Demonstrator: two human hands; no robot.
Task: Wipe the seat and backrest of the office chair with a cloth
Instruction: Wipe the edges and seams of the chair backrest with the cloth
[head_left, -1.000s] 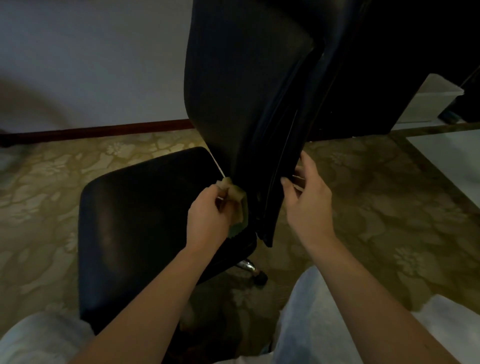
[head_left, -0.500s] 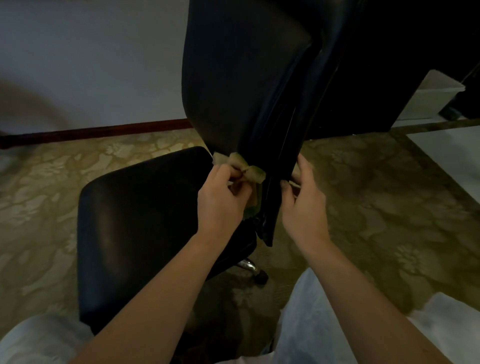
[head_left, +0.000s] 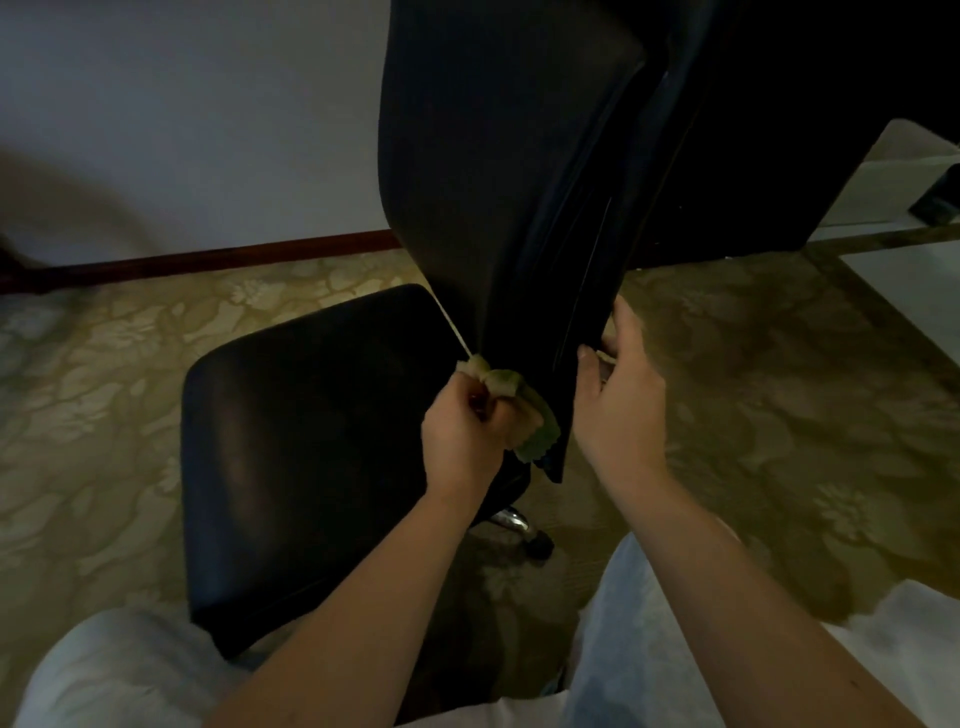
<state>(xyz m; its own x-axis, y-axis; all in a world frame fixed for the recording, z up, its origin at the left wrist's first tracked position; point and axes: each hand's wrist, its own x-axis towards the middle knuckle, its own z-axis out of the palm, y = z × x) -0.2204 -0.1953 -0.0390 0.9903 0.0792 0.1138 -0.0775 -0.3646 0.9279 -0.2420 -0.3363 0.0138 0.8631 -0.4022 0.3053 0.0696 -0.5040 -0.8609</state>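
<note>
Cloth (head_left: 511, 402) pressed to the bottom of the black backrest (head_left: 498, 182).
The left hand (head_left: 462, 436) is clenched round the bunched yellow-green cloth and holds it against the backrest's lower edge. At 3 o'clock of it, the right hand (head_left: 618, 410) grasps the backrest's rear edge, thumb in front and fingers behind. The black seat (head_left: 311, 441) lies at 9 o'clock of the left hand, above patterned carpet (head_left: 779, 415).

Dim room — floral carpet (head_left: 779, 395), pale wall (head_left: 208, 130), wooden skirting (head_left: 234, 257).
</note>
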